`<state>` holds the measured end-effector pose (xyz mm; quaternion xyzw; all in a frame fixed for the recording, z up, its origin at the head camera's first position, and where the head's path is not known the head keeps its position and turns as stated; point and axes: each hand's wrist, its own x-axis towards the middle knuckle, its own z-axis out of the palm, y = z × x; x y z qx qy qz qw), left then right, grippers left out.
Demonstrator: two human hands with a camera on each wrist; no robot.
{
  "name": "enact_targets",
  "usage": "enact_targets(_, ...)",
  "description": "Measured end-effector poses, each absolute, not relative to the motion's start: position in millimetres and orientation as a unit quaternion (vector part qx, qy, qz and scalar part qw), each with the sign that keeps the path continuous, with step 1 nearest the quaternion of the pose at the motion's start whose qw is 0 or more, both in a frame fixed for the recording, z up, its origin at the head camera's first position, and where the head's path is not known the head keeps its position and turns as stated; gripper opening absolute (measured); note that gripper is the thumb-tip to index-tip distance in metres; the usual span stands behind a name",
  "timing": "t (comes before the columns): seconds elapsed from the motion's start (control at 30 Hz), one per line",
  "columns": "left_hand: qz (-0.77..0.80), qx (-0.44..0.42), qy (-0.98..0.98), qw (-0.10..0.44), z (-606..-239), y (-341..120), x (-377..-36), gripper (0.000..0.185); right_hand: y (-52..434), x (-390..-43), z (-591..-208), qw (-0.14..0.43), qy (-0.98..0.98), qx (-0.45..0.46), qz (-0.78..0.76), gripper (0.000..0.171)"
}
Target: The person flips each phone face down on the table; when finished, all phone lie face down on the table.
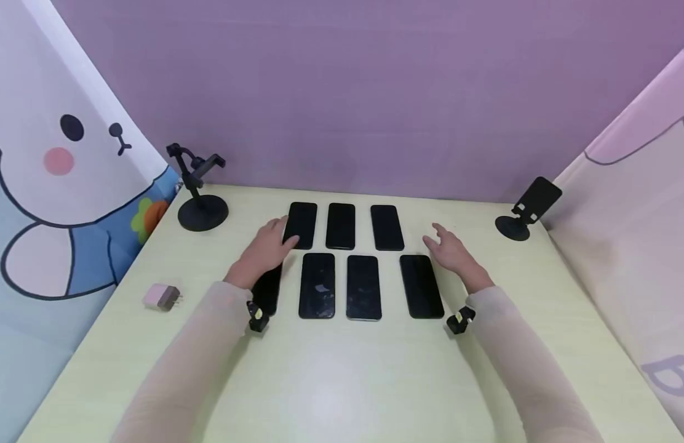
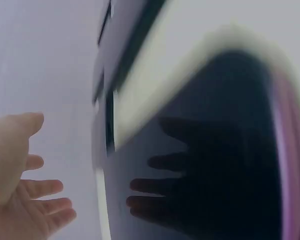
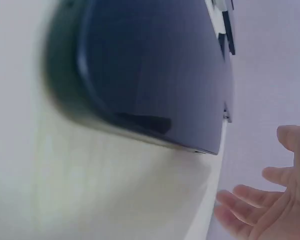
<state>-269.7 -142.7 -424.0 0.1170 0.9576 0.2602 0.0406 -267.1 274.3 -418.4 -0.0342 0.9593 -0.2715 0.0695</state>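
Note:
Dark-screened phones lie in two rows on the table. My left hand (image 1: 264, 247) is over the upper end of the front row's leftmost phone (image 1: 267, 291), hiding part of it. Its fingertips overlap the left edge of the back-left phone (image 1: 301, 225). The left wrist view shows this left hand (image 2: 27, 200) with loosely extended fingers, mirrored in a glossy phone screen (image 2: 220, 150). My right hand (image 1: 453, 253) hovers with spread fingers beside the front row's rightmost phone (image 1: 422, 287). In the right wrist view that right hand (image 3: 275, 205) holds nothing, beyond a phone (image 3: 155, 75).
More phones lie between: two in front (image 1: 317, 286), (image 1: 364, 288), two behind (image 1: 341, 226), (image 1: 387, 227). A black stand (image 1: 202, 212) is at back left, a smaller phone stand (image 1: 513, 228) at back right. A charger plug (image 1: 162, 297) lies left. Purple cloth (image 1: 375, 98) backs the table.

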Motion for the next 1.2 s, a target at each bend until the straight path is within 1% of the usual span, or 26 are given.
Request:
enact_targets(0.17, 0.292, 0.152, 0.944, 0.024, -424.0, -97.4, -266.1, 0.066, 277.9, -255.2, -412.8, 0.079, 0.959, -0.046, -0.267, 0.058)
enact_targets(0.4, 0.346, 0.168, 0.921, 0.06, -428.9, -32.1, -260.8, 0.066, 285.5, -241.3, -414.6, 0.112, 0.954, -0.04, -0.277, 0.055)
enact_targets(0.63, 0.393, 0.217, 0.891, 0.075, -434.9, 18.5, -257.8, 0.066, 288.5, -231.6, -419.6, 0.128, 0.938, -0.046, -0.318, 0.054)
enact_targets(0.77, 0.399, 0.223, 0.885, 0.087, -441.5, 41.8, -256.1, 0.067, 287.7, -227.9, -420.8, 0.146, 0.925, -0.041, -0.348, 0.056)
enact_targets(0.93, 0.401, 0.204, 0.885, 0.116, -448.1, 64.8, -253.4, 0.066, 286.1, -227.5, -424.3, 0.155, 0.915, -0.032, -0.37, 0.056)
enact_targets(1.0, 0.399, 0.198, 0.888, 0.118, -450.6, 71.0, -253.1, 0.064, 285.2, -227.7, -425.2, 0.153, 0.912, -0.032, -0.379, 0.056)
enact_targets(1.2, 0.41, 0.188, 0.887, 0.103, -456.6, 81.9, -252.1, 0.054, 284.0, -227.9, -427.1, 0.148, 0.905, -0.033, -0.397, 0.056)
